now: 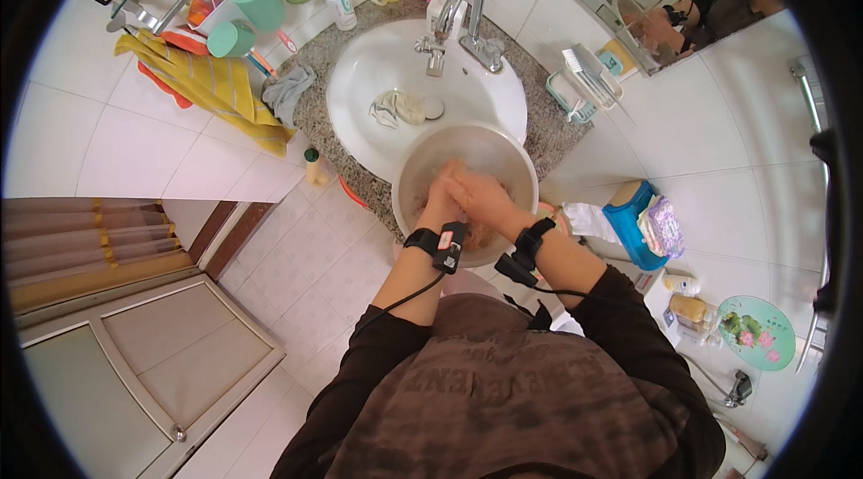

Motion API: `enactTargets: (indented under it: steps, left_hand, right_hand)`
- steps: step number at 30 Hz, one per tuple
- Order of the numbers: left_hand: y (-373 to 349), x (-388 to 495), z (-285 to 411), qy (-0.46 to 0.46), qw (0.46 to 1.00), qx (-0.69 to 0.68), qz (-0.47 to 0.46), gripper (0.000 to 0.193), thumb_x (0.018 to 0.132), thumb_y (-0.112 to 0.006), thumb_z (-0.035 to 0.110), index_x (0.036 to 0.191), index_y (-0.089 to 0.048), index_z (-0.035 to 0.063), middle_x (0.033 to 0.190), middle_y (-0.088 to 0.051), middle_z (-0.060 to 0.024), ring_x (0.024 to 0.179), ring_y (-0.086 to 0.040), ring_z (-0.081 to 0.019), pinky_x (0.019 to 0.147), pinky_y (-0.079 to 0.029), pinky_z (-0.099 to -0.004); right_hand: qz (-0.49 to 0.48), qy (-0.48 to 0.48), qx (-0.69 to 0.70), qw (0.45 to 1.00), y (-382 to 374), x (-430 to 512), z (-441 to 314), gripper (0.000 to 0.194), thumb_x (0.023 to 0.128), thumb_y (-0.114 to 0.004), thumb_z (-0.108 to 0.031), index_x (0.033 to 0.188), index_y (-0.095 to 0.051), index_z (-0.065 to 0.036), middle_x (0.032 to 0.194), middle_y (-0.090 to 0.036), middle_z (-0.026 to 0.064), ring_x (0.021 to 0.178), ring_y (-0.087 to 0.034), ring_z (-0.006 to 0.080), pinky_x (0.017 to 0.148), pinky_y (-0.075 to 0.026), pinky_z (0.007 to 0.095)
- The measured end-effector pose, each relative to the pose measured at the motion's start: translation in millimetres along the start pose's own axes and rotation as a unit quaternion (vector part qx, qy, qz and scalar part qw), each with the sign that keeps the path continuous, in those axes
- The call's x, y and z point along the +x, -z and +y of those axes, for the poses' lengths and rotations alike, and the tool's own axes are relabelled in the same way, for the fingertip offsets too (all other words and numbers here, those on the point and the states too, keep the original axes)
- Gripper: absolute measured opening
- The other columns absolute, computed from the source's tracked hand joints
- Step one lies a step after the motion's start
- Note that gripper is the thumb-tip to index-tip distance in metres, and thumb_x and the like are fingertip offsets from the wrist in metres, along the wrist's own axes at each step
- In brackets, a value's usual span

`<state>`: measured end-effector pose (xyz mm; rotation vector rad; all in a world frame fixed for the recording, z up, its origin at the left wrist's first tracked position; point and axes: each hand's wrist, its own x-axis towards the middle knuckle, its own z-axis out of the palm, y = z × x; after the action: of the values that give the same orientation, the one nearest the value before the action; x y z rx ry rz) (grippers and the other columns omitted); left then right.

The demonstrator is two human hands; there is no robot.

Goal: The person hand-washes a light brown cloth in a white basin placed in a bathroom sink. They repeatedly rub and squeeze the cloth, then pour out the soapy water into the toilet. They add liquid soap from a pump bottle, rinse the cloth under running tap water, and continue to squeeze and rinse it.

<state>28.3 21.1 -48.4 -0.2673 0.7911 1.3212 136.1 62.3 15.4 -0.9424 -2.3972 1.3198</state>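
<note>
A pale round basin [412, 149] rests over the front rim of the white oval sink [347, 85]. Inside the basin my left hand [441, 186] and my right hand [480, 196] press against each other. Their fingers are hidden, so whether something lies between them cannot be told. Reddish-brown matter [480, 236] shows in the bottom of the basin near my wrists. Behind the basin, a wet pale cloth or net [398, 108] lies in the sink beside the round drain cover [433, 107]. The chrome faucet [475, 21] arches above the sink.
Granite counter [313, 125] surrounds the sink, with a grey cloth [290, 95] at left and a soap rack with a brush [583, 85] at right. A pump bottle [445, 7] stands behind the faucet. Cups [259, 0] and a yellow towel [209, 85] hang at upper left.
</note>
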Motion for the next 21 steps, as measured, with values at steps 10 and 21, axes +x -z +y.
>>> enactTargets:
  steps: [10,21]
  left_hand:
    - [-13.0,-15.9,-10.6,-0.107,0.988,0.012,0.111,0.039,0.099,-0.042,0.035,0.122,-0.051,0.0040,0.117,-0.058,-0.0124,0.104,-0.057,-0.0266,0.092,-0.046,-0.0430]
    - [9.2,7.1,-5.9,-0.051,0.992,-0.024,0.115,0.038,0.098,-0.043,0.034,0.123,-0.050,0.0066,0.119,-0.056,-0.0094,0.111,-0.054,-0.0246,0.093,-0.045,-0.0407]
  right_hand:
    - [0.125,-0.161,-0.174,0.963,2.9,26.4,53.0,0.034,0.091,-0.050,-0.038,0.094,-0.063,-0.006,0.094,-0.065,0.0202,0.089,-0.060,0.0402,0.078,-0.048,0.0482]
    - [-0.048,-0.159,-0.010,0.986,-5.2,36.7,41.3,0.025,0.091,-0.052,-0.025,0.096,-0.061,-0.001,0.084,-0.064,0.0188,0.081,-0.063,0.0347,0.073,-0.049,0.0435]
